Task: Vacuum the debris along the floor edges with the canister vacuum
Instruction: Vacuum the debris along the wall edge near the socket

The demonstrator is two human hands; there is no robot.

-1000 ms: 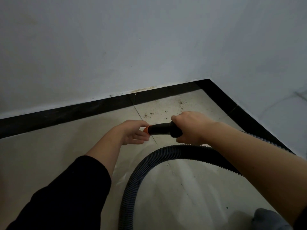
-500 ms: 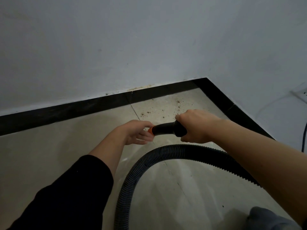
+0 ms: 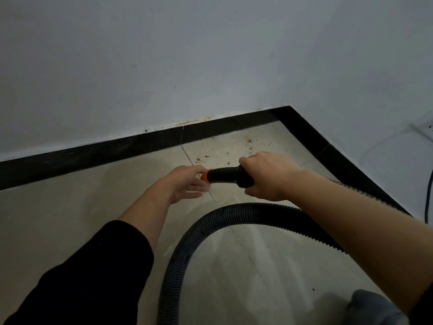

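1. The right hand clenches the wide end of the black plastic hose nozzle and holds it roughly level above the floor. This grip looks unchanged over the last second.
2. The left hand meets the orange collar at the nozzle's left tip. The forefinger and thumb appear to pinch the collar, and the other fingers lie loosely straight beneath it. Those lower fingers have uncurled a little, while the pinch stays.
3. Hands and nozzle have drifted slightly right, towards the corner.
4. The scattered brown debris lies on the beige tiled floor just beyond the nozzle, near the black skirting board. It looks as plentiful as before.
5. The ribbed dark grey hose loops nearer than the hands and passes under the right forearm.
6. A blue cable now shows at the right edge.
7. Judgement: this is still preparation, probably fitting or adjusting the tip. The nozzle points sideways into the left hand, so nothing is being picked up. The collar must be released and the nozzle tipped down at the crumbs.
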